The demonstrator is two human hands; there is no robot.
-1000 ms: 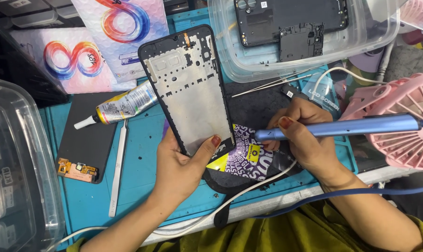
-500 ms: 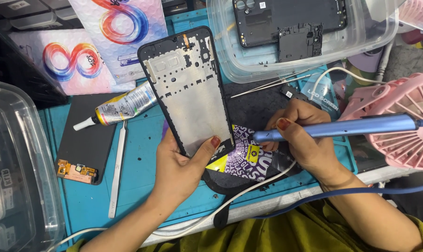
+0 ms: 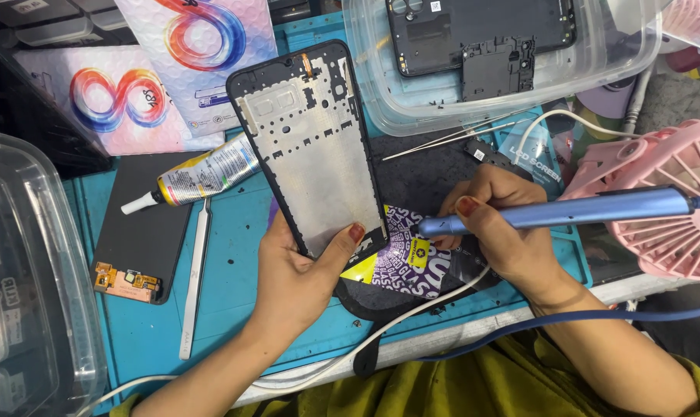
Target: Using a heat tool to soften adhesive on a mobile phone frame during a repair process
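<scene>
Left hand: your left hand point(image 3: 300, 270) holds the phone frame point(image 3: 310, 147) by its lower end. The grip is pinched on the frame, with the thumb on the front near the bottom corner and the other fingers behind it.
Phone frame: it is tilted up off the surface, the silver inner side faces you, and its top end points away from you, toward the colourful boxes point(image 3: 134, 69).
Right hand: your right hand point(image 3: 501, 224) holds the blue pen-shaped tool point(image 3: 566, 212) like a pencil. The grip is pressed together around the front part of the tool.
Tool: it lies nearly level across the picture. Its tip is just beside the lower right corner of the frame, above a purple and yellow sticker point(image 3: 408, 259). You cannot tell if the tip touches anything. A blue cable point(image 3: 597, 316) goes from the tool side over your right arm.
Surface: a teal mat point(image 3: 234, 255) covers the surface under both hands, and a dark round pad point(image 3: 427, 174) lies on it below the frame.
Left side: a tube of glue point(image 3: 199, 176) lies near the frame, beside a flat white stick point(image 3: 194, 278) and a black phone screen point(image 3: 141, 228).
Far side: a clear plastic box point(image 3: 512, 77) with black phone parts inside, and thin tweezers point(image 3: 450, 139) just in front of it.
Right side: a pink fan point(image 3: 663, 201) lies behind the tool.
</scene>
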